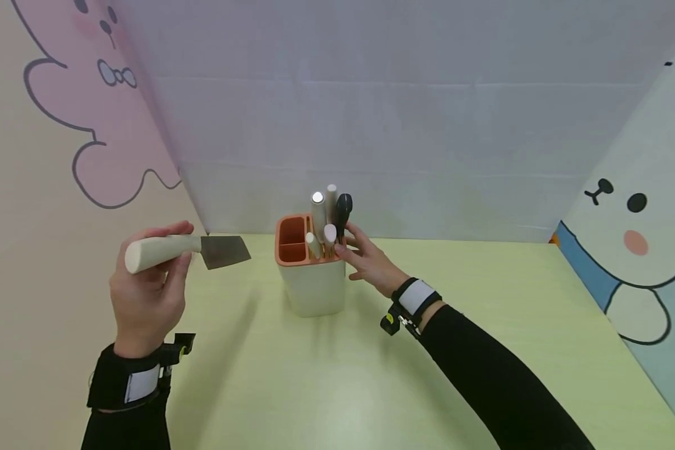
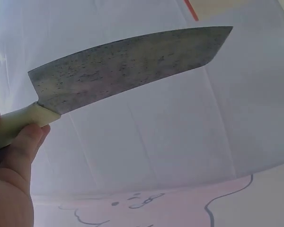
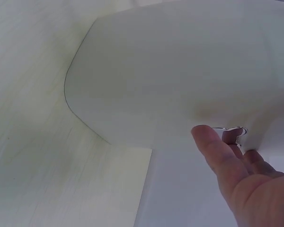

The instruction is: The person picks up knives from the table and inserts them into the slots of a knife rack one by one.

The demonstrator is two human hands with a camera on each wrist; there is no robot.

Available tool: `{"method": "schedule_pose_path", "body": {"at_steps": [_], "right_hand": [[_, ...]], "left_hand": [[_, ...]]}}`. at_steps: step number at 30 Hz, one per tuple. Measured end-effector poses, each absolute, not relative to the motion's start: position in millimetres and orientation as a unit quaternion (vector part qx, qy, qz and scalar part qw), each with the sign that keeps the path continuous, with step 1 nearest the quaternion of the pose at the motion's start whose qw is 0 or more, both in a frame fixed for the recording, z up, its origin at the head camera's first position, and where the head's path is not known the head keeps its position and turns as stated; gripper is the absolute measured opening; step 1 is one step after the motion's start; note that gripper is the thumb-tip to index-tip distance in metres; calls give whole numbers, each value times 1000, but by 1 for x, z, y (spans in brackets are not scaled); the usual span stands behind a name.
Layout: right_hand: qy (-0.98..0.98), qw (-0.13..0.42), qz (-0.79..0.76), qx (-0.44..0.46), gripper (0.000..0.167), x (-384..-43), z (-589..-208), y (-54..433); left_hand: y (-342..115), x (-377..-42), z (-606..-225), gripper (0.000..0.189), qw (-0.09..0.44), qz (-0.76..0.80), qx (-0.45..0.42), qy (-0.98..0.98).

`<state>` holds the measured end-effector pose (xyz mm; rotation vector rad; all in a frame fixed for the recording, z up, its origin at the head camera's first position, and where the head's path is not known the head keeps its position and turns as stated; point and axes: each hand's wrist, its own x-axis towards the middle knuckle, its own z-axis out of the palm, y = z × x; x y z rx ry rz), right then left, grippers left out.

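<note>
In the head view my left hand grips the pale handle of a kitchen knife, raised at the left. In the left wrist view the broad, dark-speckled blade extends from the handle pinched near its base. A white utensil holder with an orange top stands upright on the table. My right hand is at its upper right side, fingers spread near the rim. In the right wrist view a fingertip meets the holder's white wall; the other fingers are partly hidden.
Several pale handles and a black utensil stick up from the holder. Its left compartments show orange insides. The holder stands near the back of the pale green table, before a white sheet-like backdrop. Cartoon-printed panels flank the sides.
</note>
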<state>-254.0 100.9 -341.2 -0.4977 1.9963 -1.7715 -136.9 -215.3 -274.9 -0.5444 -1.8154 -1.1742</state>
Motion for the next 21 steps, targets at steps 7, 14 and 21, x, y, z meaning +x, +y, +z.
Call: {"method": "schedule_pose_path", "body": {"at_steps": [7, 14, 21], "right_hand": [[720, 218, -635, -176, 70, -255, -343, 102], [720, 221, -634, -177, 69, -256, -341, 103], [718, 217, -637, -178, 69, -273, -366, 103]], "left_hand": [[-201, -144, -260, 41, 458, -548, -233, -660], [-184, -155, -251, 40, 465, -557, -260, -637], [-162, -167, -245, 40, 455, -523, -288, -661]]}}
